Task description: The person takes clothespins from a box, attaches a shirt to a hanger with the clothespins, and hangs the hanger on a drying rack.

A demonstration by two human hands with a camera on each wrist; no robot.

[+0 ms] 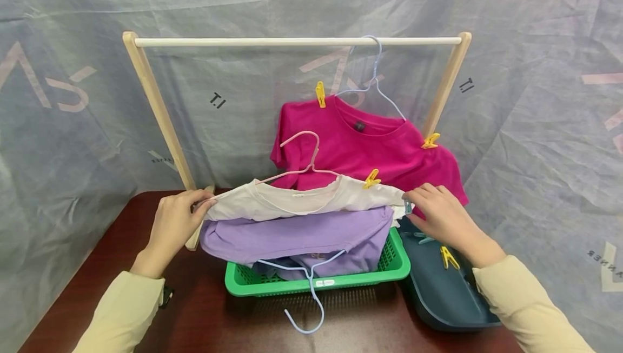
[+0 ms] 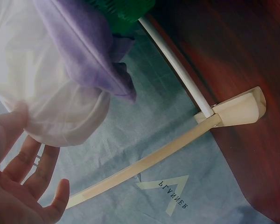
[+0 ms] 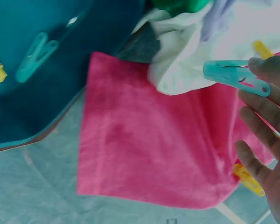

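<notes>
In the middle of the frame, the left hand (image 1: 172, 220) pinched a white shirt (image 1: 238, 201) by one end, the right hand (image 1: 448, 220) a clothespin (image 3: 226, 72) (a teal one) at the other; a pink shirt (image 1: 389, 153) hung behind.

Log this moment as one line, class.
left hand: pinches white fabric shirt | right hand: pinches teal plastic clothespin | slim pink hanger: projecting from shirt
</notes>
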